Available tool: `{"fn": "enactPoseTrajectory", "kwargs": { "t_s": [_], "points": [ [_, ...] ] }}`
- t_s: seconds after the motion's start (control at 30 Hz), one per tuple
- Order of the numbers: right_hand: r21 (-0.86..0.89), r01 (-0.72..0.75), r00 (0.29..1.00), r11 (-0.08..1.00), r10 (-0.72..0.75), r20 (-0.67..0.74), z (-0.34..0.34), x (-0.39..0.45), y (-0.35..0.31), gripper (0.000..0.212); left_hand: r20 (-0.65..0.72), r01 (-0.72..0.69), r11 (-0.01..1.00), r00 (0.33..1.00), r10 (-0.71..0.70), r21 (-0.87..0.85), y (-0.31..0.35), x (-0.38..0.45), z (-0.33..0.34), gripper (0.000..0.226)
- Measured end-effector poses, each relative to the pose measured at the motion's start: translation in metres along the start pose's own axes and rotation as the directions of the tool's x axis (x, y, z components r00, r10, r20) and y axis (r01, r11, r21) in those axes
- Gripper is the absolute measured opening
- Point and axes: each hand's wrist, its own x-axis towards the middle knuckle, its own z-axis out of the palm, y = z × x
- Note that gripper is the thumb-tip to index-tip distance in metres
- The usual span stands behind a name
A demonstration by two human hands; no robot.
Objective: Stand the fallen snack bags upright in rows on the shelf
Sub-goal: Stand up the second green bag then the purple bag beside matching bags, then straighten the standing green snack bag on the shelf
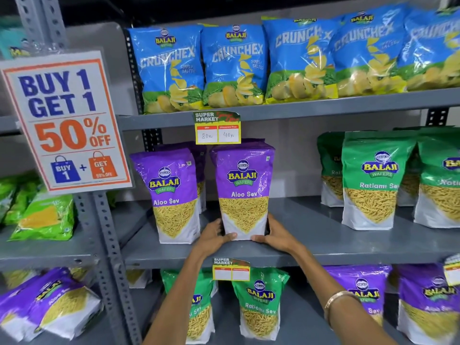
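Observation:
A purple Aloo Sev bag (245, 188) stands upright near the front of the grey middle shelf (311, 247). My left hand (214, 236) grips its lower left corner and my right hand (273, 235) grips its lower right corner. More purple bags stand behind it. Another purple Aloo Sev bag (174, 195) stands upright to its left, with one more behind. Green Ratlami Sev bags (373, 180) stand upright at the right of the same shelf.
Blue Crunchex bags (234, 63) line the top shelf. A yellow price tag (217, 130) hangs just above the held bag. A "Buy 1 Get 1" sign (67, 120) hangs at left. Green (258, 302) and purple bags (52, 302) fill the lower shelf, the purple ones leaning.

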Motion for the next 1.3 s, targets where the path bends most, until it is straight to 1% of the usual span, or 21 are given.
{"fn": "enactPoseTrajectory", "kwargs": {
  "t_s": [0.1,0.3,0.37,0.4,0.43,0.47,0.5,0.53,0.57,0.6,0.63,0.67,0.7,0.8,0.9,0.93,1.0,1.07,1.17,1.23,1.3],
  "points": [
    [0.003,0.014,1.000,1.000,-0.015,0.019,-0.001,0.002,0.002,0.091,0.002,-0.017,1.000,1.000,0.017,0.009,-0.001,0.002,-0.001,0.055],
    [0.003,0.015,1.000,1.000,-0.015,0.022,0.000,0.004,0.005,0.082,-0.003,-0.021,0.999,1.000,0.021,0.036,-0.004,0.003,-0.003,0.058],
    [0.022,0.011,1.000,1.000,-0.012,0.008,-0.002,0.001,0.002,0.088,0.020,-0.024,0.999,1.000,0.023,0.048,0.000,0.001,-0.004,0.065],
    [0.049,0.004,1.000,0.999,-0.004,0.005,-0.003,-0.001,-0.001,0.094,-0.002,-0.038,0.997,0.999,0.038,0.060,0.002,-0.002,-0.003,0.072],
    [0.076,-0.006,1.000,0.997,0.006,-0.003,-0.005,-0.006,-0.003,0.102,-0.080,-0.055,0.994,0.995,0.063,0.090,0.004,-0.008,-0.001,0.080],
    [0.087,-0.013,0.999,0.996,0.015,-0.028,-0.006,-0.011,-0.003,0.108,-0.217,-0.073,0.987,0.971,0.104,0.144,0.007,-0.017,0.002,0.084],
    [0.076,-0.002,0.997,0.997,0.009,-0.082,-0.007,-0.021,-0.004,0.107,-0.365,-0.112,0.969,0.912,0.188,0.220,0.009,-0.027,0.009,0.080],
    [0.059,0.031,0.987,0.998,-0.021,-0.160,-0.010,-0.030,-0.002,0.096,-0.465,-0.170,0.937,0.832,0.303,0.306,0.012,-0.037,0.018,0.069],
    [0.054,0.085,0.967,0.995,-0.069,-0.244,-0.013,-0.042,0.000,0.077,-0.494,-0.230,0.904,0.775,0.394,0.361,0.017,-0.046,0.029,0.057],
    [0.066,0.137,0.940,0.988,-0.109,-0.323,-0.018,-0.055,0.002,0.053,-0.483,-0.289,0.880,0.749,0.453,0.378,0.023,-0.051,0.044,0.047],
    [0.076,0.178,0.911,0.981,-0.135,-0.389,-0.024,-0.070,0.003,0.030,-0.461,-0.337,0.866,0.743,0.485,0.369,0.028,-0.053,0.061,0.038],
    [0.079,0.196,0.884,0.977,-0.142,-0.445,-0.031,-0.083,0.006,0.014,-0.440,-0.380,0.862,0.746,0.500,0.335,0.035,-0.054,0.080,0.032],
    [0.078,0.201,0.862,0.976,-0.139,-0.488,-0.041,-0.097,0.009,0.008,-0.428,-0.411,0.868,0.756,0.496,0.279,0.043,-0.053,0.101,0.027],
    [0.046,0.164,0.806,0.985,-0.106,-0.583,-0.086,-0.126,0.027,0.008,-0.355,-0.442,0.893,0.824,0.443,0.088,0.072,-0.039,0.168,0.019],
    [-0.037,0.099,0.737,0.994,-0.098,-0.669,-0.147,-0.144,0.059,0.006,-0.270,-0.434,0.901,0.867,0.418,0.001,0.096,-0.017,0.236,0.021],
    [-0.052,0.089,0.715,0.995,-0.101,-0.692,-0.167,-0.146,0.070,0.009,-0.247,-0.424,0.906,0.880,0.406,-0.019,0.102,-0.008,0.255,0.027],
    [-0.062,0.081,0.689,0.995,-0.102,-0.718,-0.206,-0.148,0.089,0.022,-0.213,-0.389,0.921,0.902,0.376,-0.022,0.113,0.014,0.292,0.050],
    [-0.068,0.067,0.704,0.995,-0.095,-0.703,-0.237,-0.147,0.104,0.040,-0.237,-0.340,0.940,0.911,0.338,0.034,0.118,0.040,0.321,0.081],
    [-0.096,0.008,0.810,0.995,-0.063,-0.584,-0.268,-0.134,0.128,0.071,-0.214,-0.159,0.985,0.962,0.169,0.061,0.116,0.076,0.341,0.124],
    [-0.073,-0.069,0.885,0.995,0.027,-0.465,-0.281,-0.120,0.143,0.098,-0.142,-0.100,0.995,0.985,0.095,-0.031,0.114,0.086,0.343,0.137],
    [-0.027,-0.101,0.932,0.994,0.085,-0.353,-0.290,-0.107,0.146,0.118,-0.091,-0.068,0.990,0.994,0.057,-0.125,0.114,0.086,0.341,0.142]
  ]
}}
